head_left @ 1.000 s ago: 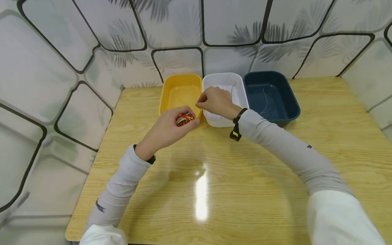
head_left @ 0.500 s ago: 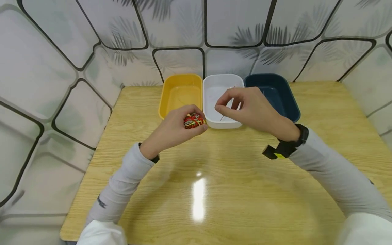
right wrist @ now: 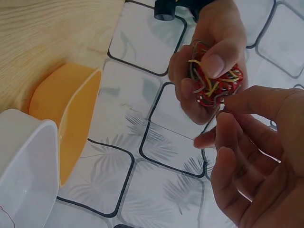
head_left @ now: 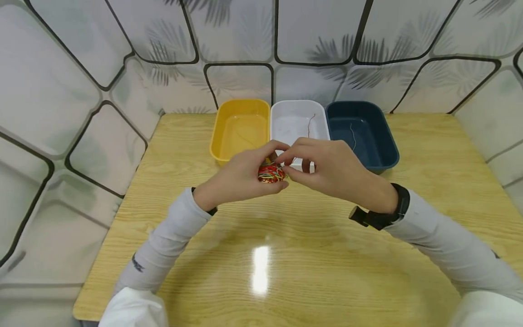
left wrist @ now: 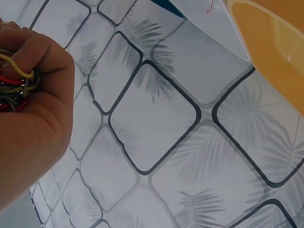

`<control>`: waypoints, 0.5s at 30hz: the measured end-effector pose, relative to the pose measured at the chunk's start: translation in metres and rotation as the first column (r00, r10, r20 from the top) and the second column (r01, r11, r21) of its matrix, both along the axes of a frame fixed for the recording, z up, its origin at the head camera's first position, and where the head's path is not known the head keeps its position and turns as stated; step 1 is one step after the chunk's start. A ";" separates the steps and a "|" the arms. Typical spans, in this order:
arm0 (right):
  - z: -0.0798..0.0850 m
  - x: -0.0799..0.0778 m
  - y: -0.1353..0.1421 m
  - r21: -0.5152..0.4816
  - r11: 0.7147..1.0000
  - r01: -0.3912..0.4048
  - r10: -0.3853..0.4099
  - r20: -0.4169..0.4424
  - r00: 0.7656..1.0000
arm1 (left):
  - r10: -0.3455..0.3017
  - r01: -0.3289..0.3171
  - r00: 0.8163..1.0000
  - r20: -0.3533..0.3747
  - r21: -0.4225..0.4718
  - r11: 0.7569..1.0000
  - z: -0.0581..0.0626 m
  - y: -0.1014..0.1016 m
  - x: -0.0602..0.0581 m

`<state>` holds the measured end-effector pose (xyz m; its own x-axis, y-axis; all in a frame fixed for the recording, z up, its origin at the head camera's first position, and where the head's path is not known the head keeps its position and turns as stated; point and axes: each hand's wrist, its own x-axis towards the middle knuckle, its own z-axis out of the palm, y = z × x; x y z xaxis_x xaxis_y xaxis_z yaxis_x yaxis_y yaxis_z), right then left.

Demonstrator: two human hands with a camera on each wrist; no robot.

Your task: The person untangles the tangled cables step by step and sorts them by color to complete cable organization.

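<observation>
Right wrist view is showing the wire bundle [right wrist: 217, 78], a tangle of red, yellow and grey strands, with the left hand [head_left: 239, 179] curling its fingers and thumb around it above the desk [head_left: 310, 268]. The right hand [head_left: 341, 168] is touching the bundle's outer edge with thumb and index finger, apparently pinching there; whether one strand is coming free is too small to tell. Just beyond the hands, a red strand [head_left: 308, 128] is lying in the white bin [head_left: 286, 114], and a pale strand [head_left: 353, 136] is lying in the dark blue bin [head_left: 376, 150] to its right. Whether the yellow bin [head_left: 229, 122], on the left, is holding a strand is too faint to tell. With so few strands lying out and the tangle filling the left hand, the separating is seemingly only beginning, most strands apparently waiting.
</observation>
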<state>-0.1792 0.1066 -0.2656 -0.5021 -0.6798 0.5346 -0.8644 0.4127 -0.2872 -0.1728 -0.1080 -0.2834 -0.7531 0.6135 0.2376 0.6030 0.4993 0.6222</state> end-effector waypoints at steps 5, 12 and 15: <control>-0.008 0.002 0.001 -0.044 0.998 -0.039 0.037 -0.040 0.999 | -0.044 0.039 0.995 -0.089 -0.055 0.998 -0.001 0.003 0.001; -0.014 0.003 0.005 -0.103 0.994 -0.021 0.021 -0.002 1.000 | -0.087 0.086 0.990 -0.109 -0.014 0.996 -0.008 0.004 -0.001; -0.015 0.003 0.010 -0.110 0.994 0.018 -0.015 0.023 1.000 | -0.070 0.069 0.992 -0.101 -0.007 0.998 -0.010 0.004 -0.001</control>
